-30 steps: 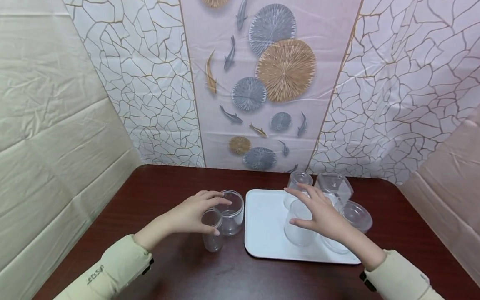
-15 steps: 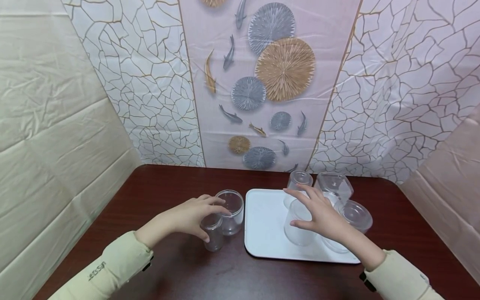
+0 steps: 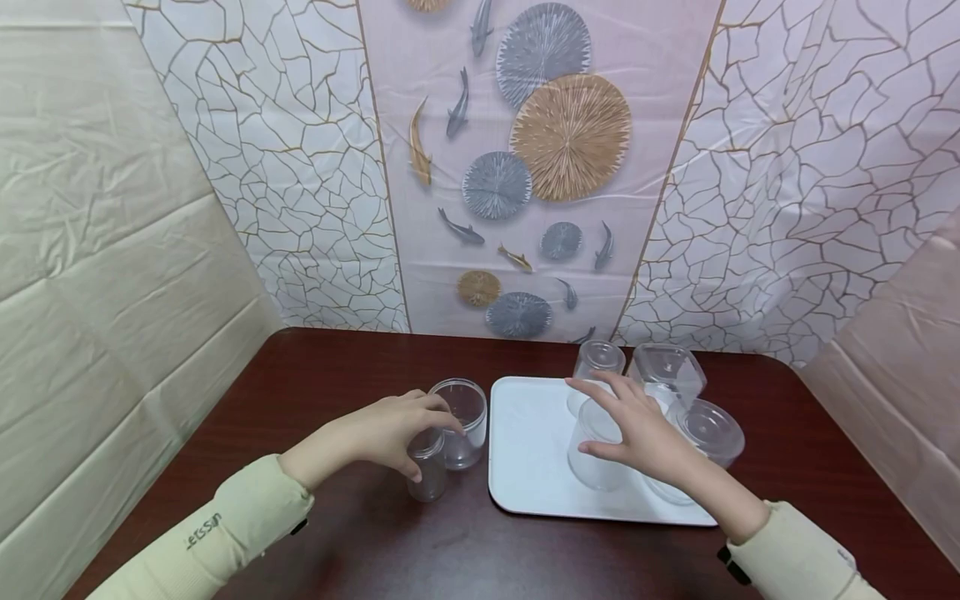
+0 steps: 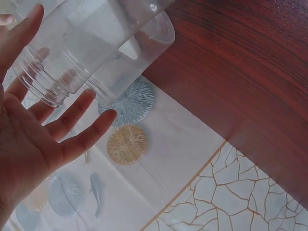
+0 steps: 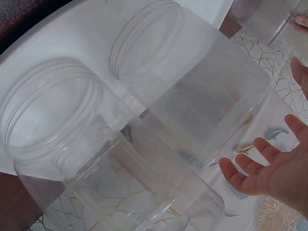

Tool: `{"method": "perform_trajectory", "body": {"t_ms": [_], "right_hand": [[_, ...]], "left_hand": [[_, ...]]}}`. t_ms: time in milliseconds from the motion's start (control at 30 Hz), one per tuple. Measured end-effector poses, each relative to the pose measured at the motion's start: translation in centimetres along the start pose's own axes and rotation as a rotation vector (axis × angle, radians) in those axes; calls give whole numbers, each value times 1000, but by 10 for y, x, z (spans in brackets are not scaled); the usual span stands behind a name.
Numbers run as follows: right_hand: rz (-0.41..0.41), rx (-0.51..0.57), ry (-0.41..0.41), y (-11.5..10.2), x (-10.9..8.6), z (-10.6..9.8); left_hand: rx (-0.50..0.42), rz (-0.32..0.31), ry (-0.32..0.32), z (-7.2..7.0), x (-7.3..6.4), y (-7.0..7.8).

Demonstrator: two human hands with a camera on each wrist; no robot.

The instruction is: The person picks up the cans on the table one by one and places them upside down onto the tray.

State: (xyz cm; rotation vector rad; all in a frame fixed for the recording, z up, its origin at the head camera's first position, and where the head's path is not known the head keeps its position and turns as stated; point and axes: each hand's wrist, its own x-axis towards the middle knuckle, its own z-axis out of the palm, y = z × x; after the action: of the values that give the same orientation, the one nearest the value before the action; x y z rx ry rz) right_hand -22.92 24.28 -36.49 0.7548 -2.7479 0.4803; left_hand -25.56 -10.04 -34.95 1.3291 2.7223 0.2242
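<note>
On the left, a narrow clear plastic jar [image 3: 427,482] stands upright, mouth up. My left hand [image 3: 386,433] comes over its rim, thumb at the near side and loosely bent fingers spread beyond. In the left wrist view, some fingers [image 4: 72,113] show through the clear wall near the threaded mouth. Right behind it stands a wider clear jar [image 3: 467,417], also mouth up. My right hand [image 3: 645,429] hovers over the white tray [image 3: 525,467], fingers spread, holding nothing. Below it, an inverted clear jar [image 3: 596,462] stands mouth down on the tray.
More clear containers stand bottom up on the tray: a slim jar [image 3: 600,357] at the back, a squarish one [image 3: 667,367] and a wide round one [image 3: 712,429] at the right. A patterned cloth [image 3: 517,208] hangs behind the dark red table [image 3: 337,367].
My left hand has lowered slightly around the narrow jar's top, its thumb shifting left to the jar's near side. My right hand and the containers have stayed in place.
</note>
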Motion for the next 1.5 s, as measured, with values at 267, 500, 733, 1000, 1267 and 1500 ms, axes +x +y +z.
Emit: {"method": "perform_trajectory", "body": {"t_ms": [267, 500, 733, 1000, 1267, 1500], "right_hand": [[1, 1, -6, 0, -1, 0], [7, 5, -9, 1, -1, 0], [7, 4, -3, 1, -2, -1], [7, 8, -12, 0, -1, -1], [9, 10, -11, 0, -1, -2], [6, 5, -11, -2, 0, -2]], "left_hand": [[4, -26, -26, -3, 3, 4], [10, -28, -34, -4, 5, 5], [31, -10, -29, -6, 4, 5], [53, 9, -17, -7, 3, 5], [57, 14, -15, -9, 2, 5], [73, 12, -15, -11, 0, 5]]}}
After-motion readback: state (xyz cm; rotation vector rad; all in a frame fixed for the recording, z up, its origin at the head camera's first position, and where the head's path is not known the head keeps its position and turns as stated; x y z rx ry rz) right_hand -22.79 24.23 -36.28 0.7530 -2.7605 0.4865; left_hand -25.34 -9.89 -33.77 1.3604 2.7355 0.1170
